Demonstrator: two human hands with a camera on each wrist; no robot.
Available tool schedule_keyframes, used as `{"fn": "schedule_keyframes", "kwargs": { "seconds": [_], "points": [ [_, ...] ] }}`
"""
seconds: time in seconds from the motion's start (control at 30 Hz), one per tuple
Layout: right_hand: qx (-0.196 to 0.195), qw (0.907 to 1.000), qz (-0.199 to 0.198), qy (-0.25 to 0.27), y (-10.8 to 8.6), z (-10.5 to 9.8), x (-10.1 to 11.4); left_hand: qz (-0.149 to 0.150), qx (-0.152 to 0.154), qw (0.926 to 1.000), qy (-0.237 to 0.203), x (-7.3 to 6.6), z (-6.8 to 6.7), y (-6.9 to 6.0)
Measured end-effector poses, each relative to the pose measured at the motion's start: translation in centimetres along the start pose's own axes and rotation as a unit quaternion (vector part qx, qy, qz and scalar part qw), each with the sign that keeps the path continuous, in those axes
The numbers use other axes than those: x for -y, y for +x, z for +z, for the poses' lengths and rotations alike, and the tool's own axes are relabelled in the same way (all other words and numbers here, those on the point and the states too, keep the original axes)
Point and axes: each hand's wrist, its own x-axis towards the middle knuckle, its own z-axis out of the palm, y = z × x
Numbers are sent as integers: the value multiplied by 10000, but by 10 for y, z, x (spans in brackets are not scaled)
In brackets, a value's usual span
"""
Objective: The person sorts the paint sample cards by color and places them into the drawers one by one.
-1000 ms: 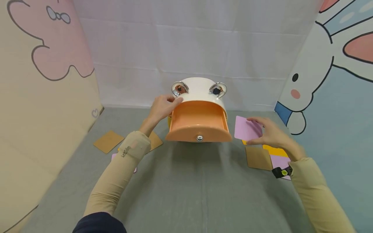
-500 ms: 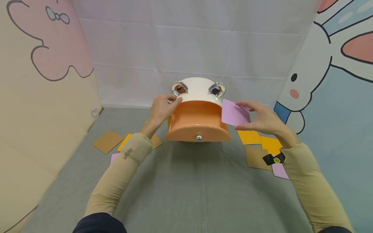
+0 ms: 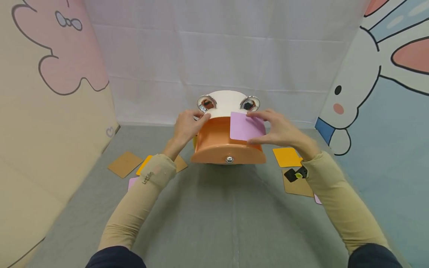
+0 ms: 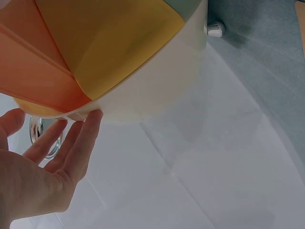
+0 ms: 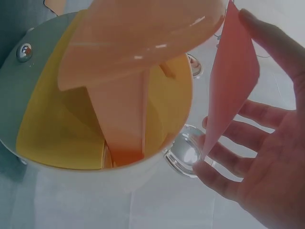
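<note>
A white drawer box (image 3: 228, 102) with two silver eye-like rings on top stands on the grey cloth, its peach drawer (image 3: 214, 153) pulled out toward me. My left hand (image 3: 187, 124) touches the box's upper left edge; in the left wrist view its fairly straight fingers lie along the white rim (image 4: 157, 90). Between thumb and fingers, my right hand (image 3: 279, 128) pinches a square pink card (image 3: 246, 126). The card is held above the drawer's right half and hides part of the opening. From the right wrist it appears nearly edge-on, beside the drawer front (image 5: 143, 43).
On the left lie a brown card (image 3: 124, 164), a yellow card (image 3: 144, 165) and a pink card (image 3: 132, 182), partly under my forearm. To the right are a yellow card (image 3: 287, 157) and a brown card (image 3: 296, 185). A white curtain (image 3: 221, 56) hangs behind.
My right hand has carried the pink card leftward and up, from beside the box to above the drawer. The left hand stays at the box's edge.
</note>
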Motion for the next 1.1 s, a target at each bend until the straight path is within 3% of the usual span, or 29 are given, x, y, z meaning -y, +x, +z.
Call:
{"fn": "schedule_keyframes", "kwargs": {
  "seconds": [0.77,1.0,1.1],
  "points": [
    [231,9994,-239,17,18,15,15,14,29,10000,12,0,-1,-1],
    [89,9988,-420,240,9,13,11,-14,51,10000,4,0,-1,-1],
    [-77,9992,-271,296,-4,10,3,24,26,10000,8,1,-1,0]
  ]
}}
